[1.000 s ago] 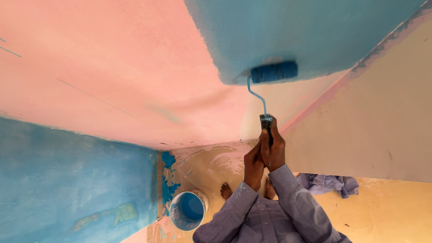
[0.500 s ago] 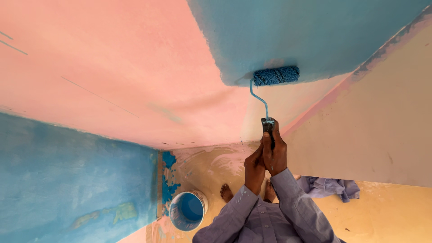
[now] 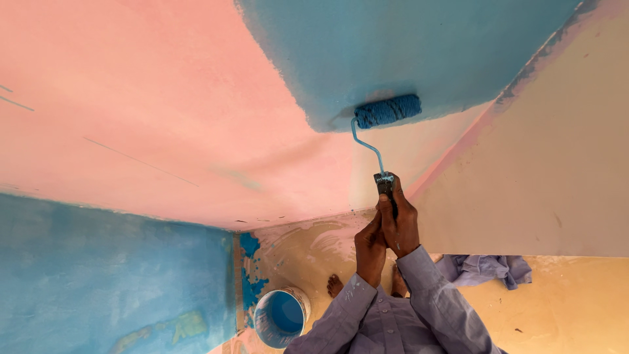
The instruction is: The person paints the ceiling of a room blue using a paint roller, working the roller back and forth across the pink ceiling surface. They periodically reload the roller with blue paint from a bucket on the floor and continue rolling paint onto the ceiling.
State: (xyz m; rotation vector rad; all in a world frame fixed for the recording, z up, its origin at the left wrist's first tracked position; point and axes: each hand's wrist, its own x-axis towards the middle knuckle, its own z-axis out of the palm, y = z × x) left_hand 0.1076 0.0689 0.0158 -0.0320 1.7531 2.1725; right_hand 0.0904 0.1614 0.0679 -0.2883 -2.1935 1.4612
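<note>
Both hands — right hand (image 3: pixel 401 226) above left hand (image 3: pixel 370 249) — are clenching the paint roller (image 3: pixel 386 111) by its handle; light, probably paint-slick, its soft sleeve pressing the wall above them.

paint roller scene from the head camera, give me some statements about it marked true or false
1. Both hands grip the dark handle of the blue paint roller. True: the left hand and right hand are wrapped around it together.
2. The roller's fuzzy sleeve is coated in pink paint. False: it is blue, resting at the edge of the blue painted patch.
3. A round bucket of blue paint stands on the floor near the person's bare feet. True.
4. The wall area left of the roller is green. False: that pink wall area is unpainted by the roller.
5. A crumpled lilac cloth lies on the floor. True.
</note>
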